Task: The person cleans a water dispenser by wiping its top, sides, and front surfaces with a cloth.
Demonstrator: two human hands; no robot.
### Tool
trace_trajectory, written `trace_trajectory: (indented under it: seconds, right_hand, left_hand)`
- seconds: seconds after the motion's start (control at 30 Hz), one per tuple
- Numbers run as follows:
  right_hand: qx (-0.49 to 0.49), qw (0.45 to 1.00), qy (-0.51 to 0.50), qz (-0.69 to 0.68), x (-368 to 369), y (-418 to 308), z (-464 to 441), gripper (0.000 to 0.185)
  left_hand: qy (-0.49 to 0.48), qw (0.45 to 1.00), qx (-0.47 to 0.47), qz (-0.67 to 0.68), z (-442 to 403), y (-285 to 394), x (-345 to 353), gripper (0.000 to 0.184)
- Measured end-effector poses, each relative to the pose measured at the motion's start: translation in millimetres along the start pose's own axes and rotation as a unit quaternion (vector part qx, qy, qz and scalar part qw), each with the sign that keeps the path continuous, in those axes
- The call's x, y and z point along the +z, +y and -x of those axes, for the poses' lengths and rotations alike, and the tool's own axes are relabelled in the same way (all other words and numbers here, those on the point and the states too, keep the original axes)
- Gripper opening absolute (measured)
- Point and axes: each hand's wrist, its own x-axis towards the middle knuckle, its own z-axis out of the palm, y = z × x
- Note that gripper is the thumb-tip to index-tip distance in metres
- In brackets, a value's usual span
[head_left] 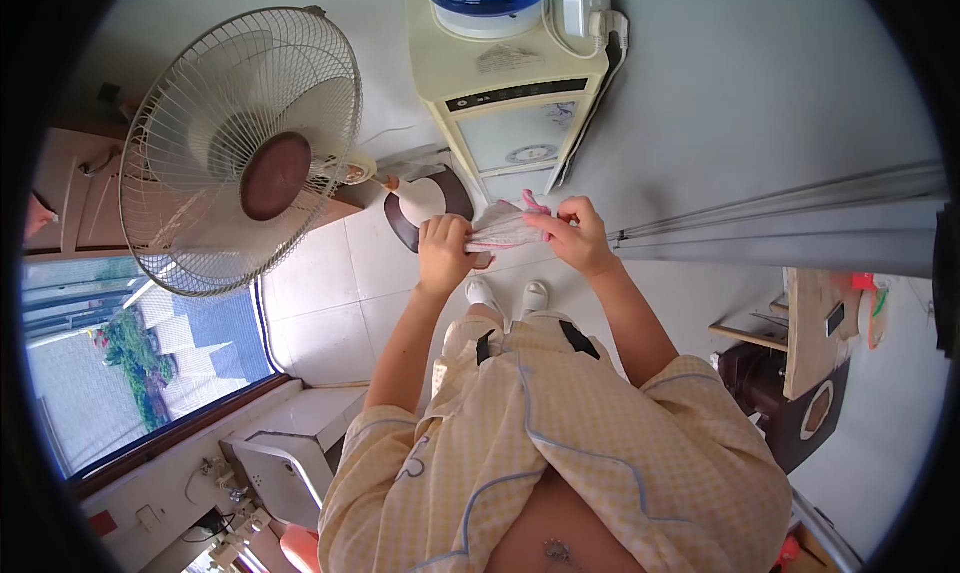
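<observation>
A small whitish cloth (pixel 503 227) with pink edging is stretched between my two hands, in front of my body at about waist height. My left hand (pixel 447 252) is closed around its left end, the fingers curled over the fabric. At the other end my right hand (pixel 580 235) pinches the cloth near a pink part that sticks up above the fingers. What kind of cloth piece it is, I cannot make out. Below the hands, my feet in white slippers (pixel 536 296) stand on the tiled floor.
A pedestal fan (pixel 275 176) stands at the left, its round base (pixel 428 209) just beyond my left hand. A water dispenser (pixel 515 103) with a blue bottle is straight ahead against the wall. A window (pixel 150 353) lies at left, a wooden board (pixel 806 333) at right.
</observation>
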Motion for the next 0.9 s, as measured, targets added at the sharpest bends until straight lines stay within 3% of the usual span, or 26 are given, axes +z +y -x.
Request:
trace_trajectory:
  seconds: [0.07, 0.13, 0.17, 0.2, 0.23, 0.27, 0.33, 0.4, 0.47, 0.53, 0.6, 0.67, 0.73, 0.77, 0.9]
  right_hand:
    - [0.014, 0.999, 0.001, 0.034, -4.1, 9.4, 14.6, 0.034]
    - [0.029, 0.997, 0.007, 0.070, 3.7, 21.9, 34.7, 0.033]
    - [0.168, 0.982, 0.076, -0.035, 10.9, 27.3, 46.4, 0.034]
    - [0.299, 0.933, 0.142, -0.140, 14.8, 28.6, 51.4, 0.035]
    - [0.339, 0.887, 0.214, -0.228, 21.3, 22.7, 48.7, 0.037]
    - [0.333, 0.889, 0.217, -0.227, 28.2, 18.2, 44.4, 0.037]
    - [0.411, 0.816, 0.351, -0.205, 42.7, 16.2, 37.1, 0.036]
    - [0.386, 0.837, 0.343, -0.184, 52.1, 24.5, 39.7, 0.036]
    - [0.249, 0.915, 0.316, -0.041, 61.7, 36.9, 43.1, 0.039]
    - [0.210, 0.929, 0.303, -0.035, 69.9, 66.6, 50.2, 0.043]
    - [-0.001, 0.967, 0.247, 0.058, 73.6, 100.6, 49.5, 0.045]
    - [-0.070, 0.963, 0.251, 0.067, 77.0, 133.7, 44.1, 0.052]
    - [-0.191, 0.949, 0.251, 0.029, 74.7, 149.5, 6.1, 0.058]
    - [-0.197, 0.947, 0.251, 0.030, 77.1, 167.2, 2.4, 0.058]
    - [-0.293, 0.898, 0.296, 0.140, 90.8, 239.9, -2.2, 0.063]
  left_hand:
    - [0.028, 0.998, -0.016, 0.054, 6.7, 4.0, 1.2, 0.033]
    - [-0.034, 0.978, -0.149, 0.140, 16.5, 2.6, 7.0, 0.031]
    - [-0.043, 0.977, -0.132, 0.163, 16.6, 4.6, 7.2, 0.032]
    - [-0.089, 0.977, -0.118, 0.157, 9.8, 13.4, 0.6, 0.031]
    - [-0.114, 0.970, -0.093, 0.192, 8.1, 16.3, 4.0, 0.028]
    - [-0.137, 0.962, -0.067, 0.227, 5.6, 18.8, 7.8, 0.026]
    - [-0.151, 0.956, 0.044, 0.248, -12.4, 30.2, -0.5, 0.024]
    - [-0.265, 0.916, 0.064, 0.294, -13.5, 23.0, 8.3, 0.021]
    - [-0.307, 0.898, 0.028, 0.313, -9.1, 9.9, 19.9, 0.018]
    - [-0.278, 0.877, -0.028, 0.392, -15.3, -3.4, 28.9, 0.020]
    - [-0.240, 0.869, -0.039, 0.430, -21.5, -26.2, 44.7, 0.024]
    - [-0.110, 0.897, 0.039, 0.425, -40.0, -47.0, 54.5, 0.026]
    - [0.098, 0.948, 0.006, 0.302, -39.1, -75.6, 87.8, 0.034]
    - [0.190, 0.943, -0.013, 0.275, -32.9, -98.7, 115.4, 0.046]
    - [0.255, 0.946, -0.059, 0.193, -51.3, -149.7, 190.4, 0.064]
